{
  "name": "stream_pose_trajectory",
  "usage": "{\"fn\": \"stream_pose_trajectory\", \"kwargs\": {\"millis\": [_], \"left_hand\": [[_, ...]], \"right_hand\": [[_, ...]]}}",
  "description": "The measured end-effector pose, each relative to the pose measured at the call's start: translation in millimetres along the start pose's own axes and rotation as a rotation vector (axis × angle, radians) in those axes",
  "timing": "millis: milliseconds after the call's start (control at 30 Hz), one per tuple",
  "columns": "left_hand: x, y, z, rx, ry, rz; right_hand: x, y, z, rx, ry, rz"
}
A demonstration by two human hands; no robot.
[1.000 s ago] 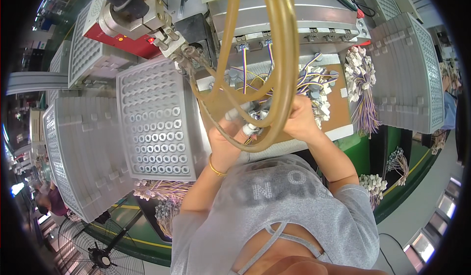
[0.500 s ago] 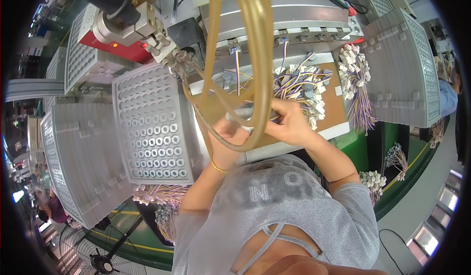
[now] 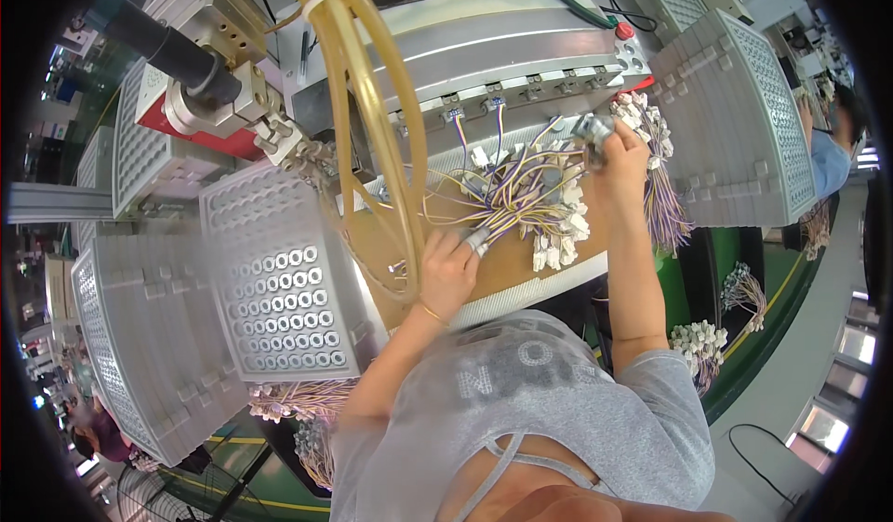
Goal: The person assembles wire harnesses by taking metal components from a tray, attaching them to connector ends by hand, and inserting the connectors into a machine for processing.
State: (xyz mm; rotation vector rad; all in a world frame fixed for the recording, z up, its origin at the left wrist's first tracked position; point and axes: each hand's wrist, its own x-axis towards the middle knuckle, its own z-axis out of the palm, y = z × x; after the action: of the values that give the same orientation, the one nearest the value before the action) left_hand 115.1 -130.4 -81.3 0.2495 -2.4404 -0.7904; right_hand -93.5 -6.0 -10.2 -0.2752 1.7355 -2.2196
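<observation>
My left hand (image 3: 449, 269) is closed at the near left of a heap of wire leads (image 3: 521, 201). At its fingertips sits a small grey piece (image 3: 477, 240), with yellow and purple wires running up to it; whether it is a part or a finger covering is unclear. My right hand (image 3: 623, 154) is raised at the heap's far right, pinching a small silver-grey part (image 3: 593, 129), blurred. White connectors (image 3: 558, 247) lie at the leads' ends on the brown board (image 3: 512, 283). Two leads (image 3: 500, 122) hang plugged into the metal fixture (image 3: 507, 47) behind.
Thick yellowish tubes (image 3: 372, 85) hang in front of the board beside a metal machine head (image 3: 233, 94). A grey tray of ring-shaped parts (image 3: 284, 370) stands left. Stacked trays (image 3: 726, 122) and a bundle of leads (image 3: 662, 201) stand right. Green-handled pliers (image 3: 572, 1) lie on the fixture.
My hands were together over the board and are now apart. The right moved far and to the right, the left stayed near. The view has shifted, so the tubes appear further left.
</observation>
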Motion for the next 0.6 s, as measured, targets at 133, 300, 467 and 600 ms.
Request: {"fn": "stream_pose_trajectory", "kwargs": {"millis": [133, 300, 467, 600], "left_hand": [[13.6, 14.4, -8.9, 0.038, -0.006, 0.078], [84.0, 43.1, -26.7, 0.101, 0.069, 0.22], [115.8, 28.3, 0.9, 0.402, -0.051, 0.194], [115.3, 31.0, 3.5, 0.37, 0.0, 0.145]], "right_hand": [[9.4, 7.8, 14.3, -0.003, 0.066, 0.011], [15.1, 24.5, 37.2, 0.06, 0.084, 0.02], [8.5, 22.4, 42.4, 0.037, 0.081, 0.029], [15.9, 26.8, 63.0, 0.216, 0.194, 0.105]]}}
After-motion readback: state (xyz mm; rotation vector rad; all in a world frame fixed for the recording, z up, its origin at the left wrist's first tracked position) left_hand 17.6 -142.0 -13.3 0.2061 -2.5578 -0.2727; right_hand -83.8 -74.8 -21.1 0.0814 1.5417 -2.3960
